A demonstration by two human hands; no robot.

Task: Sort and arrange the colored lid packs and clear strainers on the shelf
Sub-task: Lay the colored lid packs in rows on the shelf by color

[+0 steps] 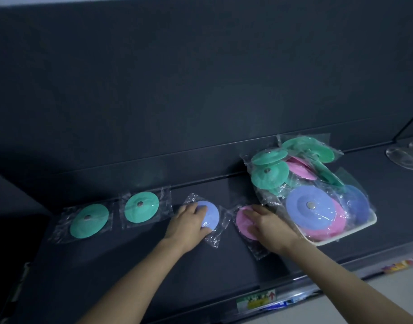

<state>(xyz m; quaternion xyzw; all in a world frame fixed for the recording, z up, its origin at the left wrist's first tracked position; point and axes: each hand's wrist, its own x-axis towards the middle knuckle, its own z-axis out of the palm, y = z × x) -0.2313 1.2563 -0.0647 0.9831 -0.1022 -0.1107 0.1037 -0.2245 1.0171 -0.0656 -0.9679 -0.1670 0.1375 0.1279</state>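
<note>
- Left hand (189,220) lay flat with fingers relaxed on the blue lid pack (212,215). Right hand (268,224) was spread flat on the pink lid pack (243,221) just beside it, mid-shelf (154,265).
- Green lid packs (89,220) sat in a row further left. The rest were heaped in a white tray (341,235), with clear strainers (406,155) far right.
- They looked light and floppy with slick plastic sleeves, so I'd pinch a sleeve corner or press down and slide.

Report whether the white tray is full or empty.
Full: green, pink and blue lid packs heap over the white tray.
</note>
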